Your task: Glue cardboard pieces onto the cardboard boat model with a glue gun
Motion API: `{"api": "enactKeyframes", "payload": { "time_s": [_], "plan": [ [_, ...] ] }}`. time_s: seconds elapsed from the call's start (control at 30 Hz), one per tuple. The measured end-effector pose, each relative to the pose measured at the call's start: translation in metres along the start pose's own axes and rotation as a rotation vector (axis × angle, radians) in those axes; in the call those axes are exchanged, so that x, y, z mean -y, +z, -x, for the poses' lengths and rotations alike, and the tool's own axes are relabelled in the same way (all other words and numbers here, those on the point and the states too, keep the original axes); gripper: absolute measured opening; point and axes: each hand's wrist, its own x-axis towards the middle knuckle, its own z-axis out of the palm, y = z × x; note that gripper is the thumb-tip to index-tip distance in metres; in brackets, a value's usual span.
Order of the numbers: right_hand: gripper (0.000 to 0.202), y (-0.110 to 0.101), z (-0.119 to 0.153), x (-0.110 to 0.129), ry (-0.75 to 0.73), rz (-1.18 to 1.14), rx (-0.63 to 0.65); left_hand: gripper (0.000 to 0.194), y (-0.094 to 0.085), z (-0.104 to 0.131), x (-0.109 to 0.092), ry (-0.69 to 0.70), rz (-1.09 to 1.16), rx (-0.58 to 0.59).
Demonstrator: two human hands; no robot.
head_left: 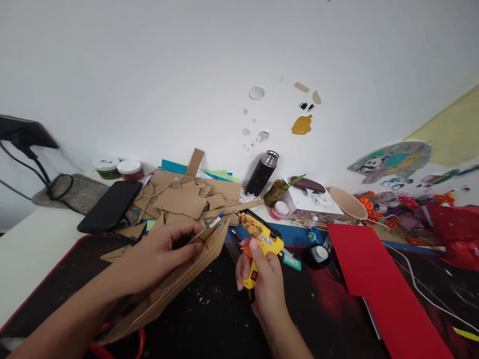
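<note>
My left hand (pixel 170 254) grips a folded brown cardboard piece (pixel 194 276) by its upper edge, thumb on the near side. The piece stands tilted, running from lower left up toward the middle. My right hand (pixel 262 274) is wrapped around the handle of a yellow hot glue gun (pixel 267 243), a finger near its orange trigger. Its stained nozzle points up and left, close to the cardboard's upper end; whether they touch I cannot tell. A blue-tipped pen (pixel 217 219) shows just beyond the cardboard. Red scissor handles (pixel 141 341) lie partly hidden below.
Cardboard scraps (pixel 183 202) are heaped at the back, beside a black phone (pixel 110 207). Behind stand a black thermos (pixel 262 174) and a white box (pixel 312 202). A green box cutter (pixel 292 262) and red sheet (pixel 377 279) lie to the right. A white cable (pixel 411 271) crosses there.
</note>
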Motion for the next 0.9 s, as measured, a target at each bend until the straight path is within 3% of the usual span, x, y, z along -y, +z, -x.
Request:
{"api": "enactKeyframes", "payload": {
  "time_s": [0.2,0.37,0.67,0.9],
  "plan": [
    [0.07,-0.001,-0.004,-0.004,-0.009,0.085,-0.011,0.041,0.015,0.002,-0.003,0.048,-0.036,0.138],
    [0.067,-0.001,-0.002,-0.001,0.028,0.106,-0.005,0.039,0.024,0.001,-0.01,0.08,-0.079,0.205],
    [0.066,-0.001,-0.003,0.005,0.077,0.072,0.01,0.031,0.035,0.0,-0.007,0.096,-0.14,0.265],
    [0.065,-0.001,-0.004,0.004,0.078,0.059,0.069,0.04,0.036,-0.001,-0.003,0.098,-0.189,0.249]
  ]
}}
